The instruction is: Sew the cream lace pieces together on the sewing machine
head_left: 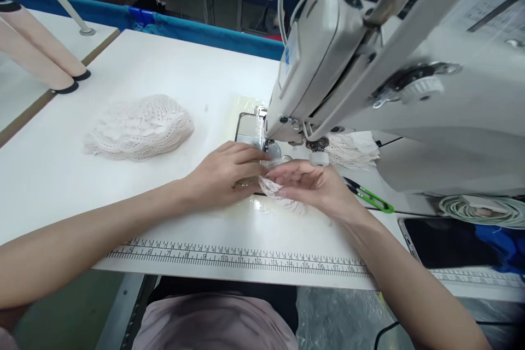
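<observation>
A small piece of white lace trim [270, 188] lies at the sewing machine's needle area, partly covered by my fingers. My right hand [315, 183] pinches it between thumb and fingers, just in front of the presser foot [268, 147]. From the other side, my left hand [233, 172] has its bent fingers and thumb closed at the lace's left edge, fingertips close to the needle. The sewing machine [314, 60] stands over both hands. A loose heap of lace [141, 127] rests on the table to the left.
More lace [353, 149] lies behind the needle, under the machine arm. Green thread snips [371, 197], a dark phone [447, 241] and a coil of pale cord [484, 210] sit at right. A printed ruler [241, 257] runs along the front edge of the white table [197, 79].
</observation>
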The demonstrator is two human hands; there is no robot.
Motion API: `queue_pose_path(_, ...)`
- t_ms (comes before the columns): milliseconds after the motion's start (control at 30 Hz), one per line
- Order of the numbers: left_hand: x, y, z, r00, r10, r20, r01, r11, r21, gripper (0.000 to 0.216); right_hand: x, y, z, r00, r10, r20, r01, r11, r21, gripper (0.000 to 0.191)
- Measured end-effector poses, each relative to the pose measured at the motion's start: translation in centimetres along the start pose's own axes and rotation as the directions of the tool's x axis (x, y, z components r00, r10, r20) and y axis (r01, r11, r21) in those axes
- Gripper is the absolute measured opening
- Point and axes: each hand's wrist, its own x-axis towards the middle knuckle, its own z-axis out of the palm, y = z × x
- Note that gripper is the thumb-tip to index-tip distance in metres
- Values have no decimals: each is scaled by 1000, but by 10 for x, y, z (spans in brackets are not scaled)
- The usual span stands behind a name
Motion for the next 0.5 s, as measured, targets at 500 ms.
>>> queue_pose_path(500,16,34,-65,924,-327,198,381,822,-423,16,4,-27,19,985,46,163,-52,998,30,17)
